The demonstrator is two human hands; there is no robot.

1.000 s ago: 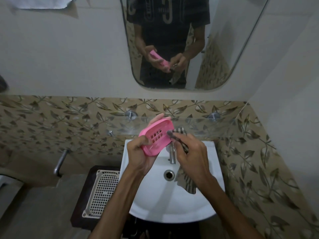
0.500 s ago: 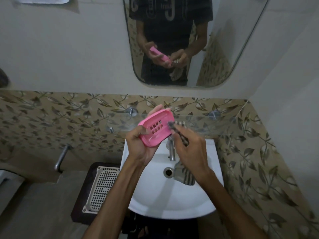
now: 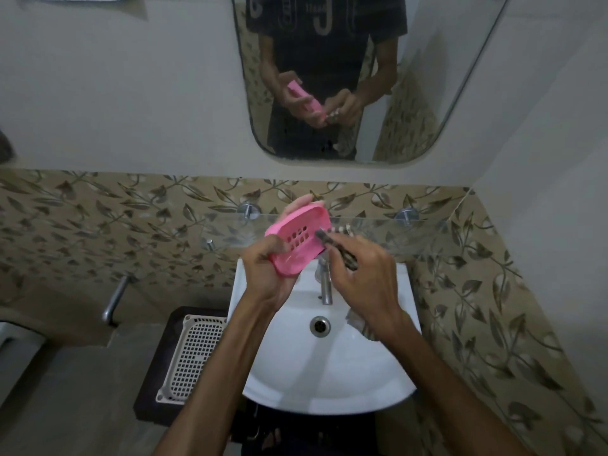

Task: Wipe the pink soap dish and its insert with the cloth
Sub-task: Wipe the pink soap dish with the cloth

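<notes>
My left hand (image 3: pixel 268 274) grips the pink soap dish (image 3: pixel 296 240) over the back of the white sink, tilted so its slotted inner face points toward me. Whether the insert sits inside it I cannot tell. My right hand (image 3: pixel 360 274) pinches a dark striped cloth (image 3: pixel 335 240) and presses its tip against the dish's right side. The cloth's loose end (image 3: pixel 362 325) hangs below my right wrist.
The white sink (image 3: pixel 329 373) has a chrome tap (image 3: pixel 324 284) and a drain (image 3: pixel 319 325). A glass shelf (image 3: pixel 394 235) runs along the wall behind my hands. A white perforated tray (image 3: pixel 190 360) lies on a dark stand at the left. The mirror (image 3: pixel 329 77) hangs above.
Both hands have risen slightly and stay together. The cloth tip has slid a little along the dish's right side.
</notes>
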